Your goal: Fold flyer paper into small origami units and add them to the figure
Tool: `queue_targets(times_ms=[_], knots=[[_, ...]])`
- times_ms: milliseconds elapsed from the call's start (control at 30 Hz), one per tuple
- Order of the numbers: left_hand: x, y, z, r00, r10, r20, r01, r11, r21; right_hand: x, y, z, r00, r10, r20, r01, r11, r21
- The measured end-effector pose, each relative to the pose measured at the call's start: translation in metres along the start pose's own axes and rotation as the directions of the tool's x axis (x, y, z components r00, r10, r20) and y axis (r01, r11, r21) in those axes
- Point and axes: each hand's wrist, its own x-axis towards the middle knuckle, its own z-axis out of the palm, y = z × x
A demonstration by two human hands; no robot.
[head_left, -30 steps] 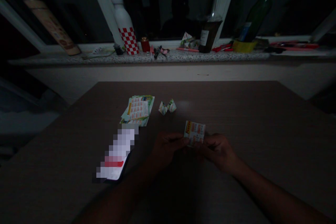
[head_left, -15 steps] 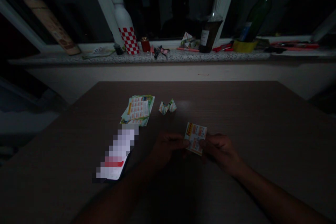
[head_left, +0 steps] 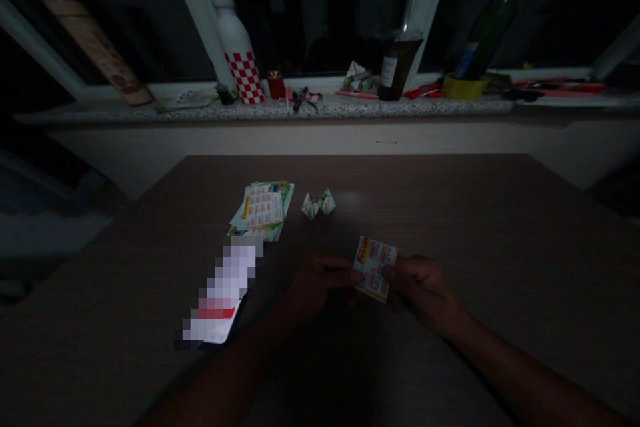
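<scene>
Between my two hands is a small folded square of printed paper (head_left: 374, 267), white with orange and yellow print. My left hand (head_left: 320, 280) pinches its left edge, thumb on top. At the right edge my right hand (head_left: 423, 290) grips it the same way. The fingers under the paper are mostly hidden. Beyond my hands, a small folded paper shape (head_left: 319, 203) with two pointed parts stands on the table. Further left lies a stack of printed paper sheets (head_left: 263, 207), with a lit phone (head_left: 225, 300) in front of it, its screen partly blurred.
The brown table (head_left: 475, 213) reaches to the wall under a granite windowsill (head_left: 330, 107). On the sill stand a checkered white bottle (head_left: 243, 60), a small red jar (head_left: 276, 85), a dark plastic cup (head_left: 397, 70), a green bottle (head_left: 493, 27) and a roll of yellow tape (head_left: 465, 88).
The folded paper has shifted slightly to the right and a little more of its printed face shows. Both hands keep hold of it in nearly the same place.
</scene>
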Motion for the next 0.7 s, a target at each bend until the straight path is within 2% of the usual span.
queue_targets(times_ms=[300,500,700], knots=[[-0.0022,0.0021,0.0014,1.0,-0.023,0.013,0.023,0.998,0.056,0.0009,0.0042,-0.0007,0.998,-0.001,-0.062,0.005,0.998,0.061],[-0.0034,0.0026,0.0022,1.0,-0.01,0.011,0.01,1.0,0.016,0.0012,0.007,-0.0012,0.994,-0.008,-0.107,0.019,0.995,0.097],[-0.0018,-0.0001,-0.0007,0.999,-0.014,0.03,0.013,1.0,0.022,0.0,0.0085,-0.0027,0.995,-0.042,-0.095,0.053,0.993,0.11]])
